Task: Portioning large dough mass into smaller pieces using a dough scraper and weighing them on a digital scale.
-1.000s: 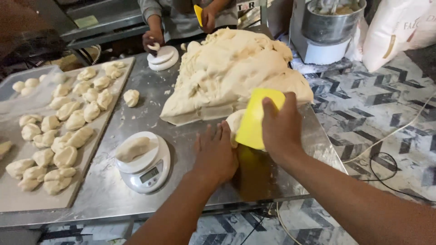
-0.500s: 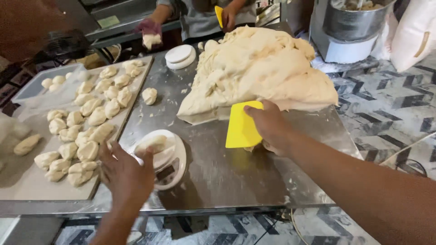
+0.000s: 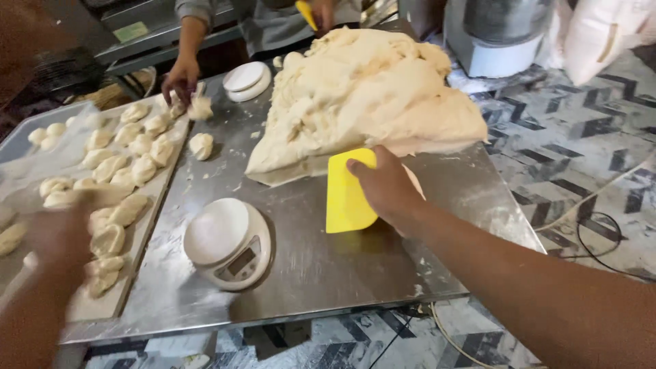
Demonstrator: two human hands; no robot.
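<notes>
There is only 1 view, from the head camera looking down.

The right hand (image 3: 386,188) sits in the middle of the frame. It grips a yellow scraper (image 3: 348,195) flat against the steel surface (image 3: 328,273), with the top edge of the scraper touching the bottom edge of the big dough pile (image 3: 369,96). The pile fills the upper middle of the frame. This looks like the cutting step: a piece is about to be sliced off the pile. The next move would call for pushing the scraper down and through the soft dough, then a free hand to lift the piece.

The left hand (image 3: 58,236) is at the left edge, over the tray (image 3: 41,160) of dough balls (image 3: 126,167). It is very blurred, so I cannot tell if it is open, closed or holding a ball.

A white scale (image 3: 229,242) stands lower left of the scraper, with nothing on it.

At the top, another person's hand (image 3: 181,78) touches a dough piece (image 3: 200,108). That person's body is cut off by the top of the frame. A second scale (image 3: 247,78) stands near that hand. The mixer in the upper right is cut off too.
</notes>
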